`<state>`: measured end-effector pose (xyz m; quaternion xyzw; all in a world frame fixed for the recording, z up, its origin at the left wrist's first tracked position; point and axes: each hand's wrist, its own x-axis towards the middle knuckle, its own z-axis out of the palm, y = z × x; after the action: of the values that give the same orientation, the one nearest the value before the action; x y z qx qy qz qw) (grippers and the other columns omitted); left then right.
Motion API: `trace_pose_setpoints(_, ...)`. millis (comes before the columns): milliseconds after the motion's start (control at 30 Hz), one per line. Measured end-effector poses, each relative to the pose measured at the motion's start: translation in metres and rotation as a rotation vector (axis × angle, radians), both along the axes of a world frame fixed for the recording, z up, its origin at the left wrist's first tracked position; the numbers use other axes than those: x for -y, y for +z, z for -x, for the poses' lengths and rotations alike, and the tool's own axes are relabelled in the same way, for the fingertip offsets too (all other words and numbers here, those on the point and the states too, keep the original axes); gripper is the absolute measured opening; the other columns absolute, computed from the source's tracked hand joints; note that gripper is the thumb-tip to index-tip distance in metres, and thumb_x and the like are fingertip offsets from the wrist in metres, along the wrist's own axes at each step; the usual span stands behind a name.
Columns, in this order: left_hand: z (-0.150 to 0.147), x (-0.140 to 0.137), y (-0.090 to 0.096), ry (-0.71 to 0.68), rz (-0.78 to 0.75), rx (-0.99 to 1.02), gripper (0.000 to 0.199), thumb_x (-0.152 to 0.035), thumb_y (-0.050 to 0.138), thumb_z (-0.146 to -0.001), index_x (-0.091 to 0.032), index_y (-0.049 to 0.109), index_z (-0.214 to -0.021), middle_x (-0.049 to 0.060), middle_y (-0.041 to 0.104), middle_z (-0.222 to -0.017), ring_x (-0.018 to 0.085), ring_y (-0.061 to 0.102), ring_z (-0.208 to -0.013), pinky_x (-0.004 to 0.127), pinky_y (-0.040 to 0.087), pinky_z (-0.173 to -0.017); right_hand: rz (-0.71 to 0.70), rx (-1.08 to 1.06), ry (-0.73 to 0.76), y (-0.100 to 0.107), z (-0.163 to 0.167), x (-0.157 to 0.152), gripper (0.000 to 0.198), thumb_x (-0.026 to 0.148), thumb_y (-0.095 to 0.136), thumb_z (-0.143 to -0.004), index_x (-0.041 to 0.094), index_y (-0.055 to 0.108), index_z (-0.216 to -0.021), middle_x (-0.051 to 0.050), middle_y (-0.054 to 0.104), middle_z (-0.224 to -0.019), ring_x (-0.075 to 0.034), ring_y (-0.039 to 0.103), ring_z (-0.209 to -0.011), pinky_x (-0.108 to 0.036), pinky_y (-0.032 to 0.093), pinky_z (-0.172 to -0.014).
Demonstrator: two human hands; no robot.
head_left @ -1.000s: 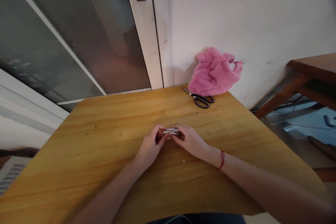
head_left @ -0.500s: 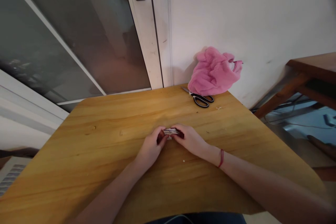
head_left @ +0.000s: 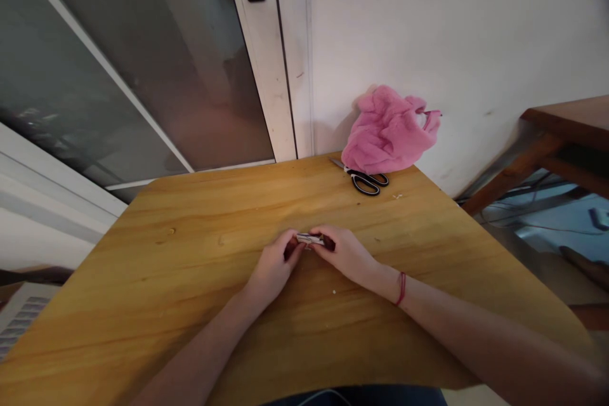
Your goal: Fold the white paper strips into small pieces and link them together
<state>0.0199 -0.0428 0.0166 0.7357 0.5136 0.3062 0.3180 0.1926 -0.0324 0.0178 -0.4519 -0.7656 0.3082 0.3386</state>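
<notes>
Between my two hands is a small stack of thin white pieces, which look like cards or paper slips seen edge-on. My left hand pinches the stack's left end between thumb and fingers. The right end is gripped the same way by my right hand, which has a red string bracelet at its wrist. Both hands rest low over the middle of the wooden table. A bit of something pale shows just under the stack, too small to make out.
Black-handled scissors lie near the table's back edge, their blades pointing left. A pink fluffy cloth sits beside them against the wall. Small scraps dot the tabletop. A glass door stands behind; another wooden table is at right.
The stack's edges look more even and pressed together than before. Both hands keep nearly the same place and grip.
</notes>
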Motion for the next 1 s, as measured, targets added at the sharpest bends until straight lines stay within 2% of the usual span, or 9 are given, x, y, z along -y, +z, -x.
trace_pose_setpoints(167,0.0019,-0.0004,0.0020,0.052,-0.025,0.001,0.007,-0.026,0.046,-0.084,-0.020,0.050,-0.081,-0.004,0.050,-0.068,0.010,0.045,-0.062,0.021,0.037,-0.061,-0.007,-0.017,-0.029,0.0039,-0.0011,0.0006,0.020,0.020,0.057,-0.080,0.017,0.060,-0.100,-0.002,0.063,-0.079,-0.010,0.053,-0.062,-0.021,0.042,-0.060)
trace_pose_setpoints(400,0.0014,-0.0024,0.0002,0.028,0.010,-0.040,0.009,-0.025,0.047,-0.083,-0.020,0.049,-0.076,-0.004,0.048,-0.065,0.010,0.044,-0.059,0.021,0.035,-0.057,0.015,0.015,-0.015,0.0000,-0.0024,-0.0030,0.013,0.016,0.054,-0.080,0.017,0.063,-0.090,0.000,0.062,-0.072,-0.009,0.052,-0.062,-0.020,0.040,-0.060)
trace_pose_setpoints(567,0.0022,-0.0015,0.0015,0.045,-0.034,-0.038,0.012,-0.029,0.047,-0.084,-0.020,0.049,-0.076,-0.005,0.046,-0.064,0.010,0.043,-0.059,0.021,0.034,-0.057,-0.007,-0.008,-0.006,0.0018,-0.0019,-0.0017,0.014,0.018,0.054,-0.081,0.017,0.062,-0.092,0.000,0.061,-0.073,-0.009,0.051,-0.061,-0.020,0.041,-0.059)
trace_pose_setpoints(700,0.0036,-0.0030,-0.0005,0.043,-0.031,-0.096,0.012,-0.029,0.049,-0.082,-0.020,0.048,-0.075,-0.005,0.044,-0.062,0.011,0.042,-0.057,0.022,0.033,-0.056,0.030,-0.021,0.008,0.0022,-0.0028,-0.0030,0.023,0.020,0.058,-0.079,0.017,0.059,-0.102,-0.001,0.062,-0.080,-0.010,0.053,-0.064,-0.021,0.042,-0.061)
trace_pose_setpoints(867,0.0031,-0.0029,-0.0014,-0.007,-0.044,-0.130,0.012,-0.030,0.046,-0.084,-0.020,0.052,-0.080,-0.003,0.050,-0.068,0.012,0.046,-0.062,0.023,0.036,-0.060,0.011,0.027,0.045,0.0005,-0.0024,-0.0036,0.017,0.011,0.054,-0.079,0.017,0.060,-0.093,-0.003,0.063,-0.087,-0.011,0.055,-0.072,-0.023,0.043,-0.066)
trace_pose_setpoints(1000,0.0035,-0.0028,0.0010,0.041,-0.078,-0.096,0.011,-0.030,0.047,-0.084,-0.020,0.052,-0.080,-0.003,0.047,-0.065,0.011,0.044,-0.060,0.022,0.035,-0.058,-0.025,-0.013,0.042,0.0016,-0.0020,-0.0024,0.015,0.014,0.052,-0.081,0.017,0.059,-0.094,-0.003,0.061,-0.085,-0.011,0.054,-0.071,-0.022,0.043,-0.065)
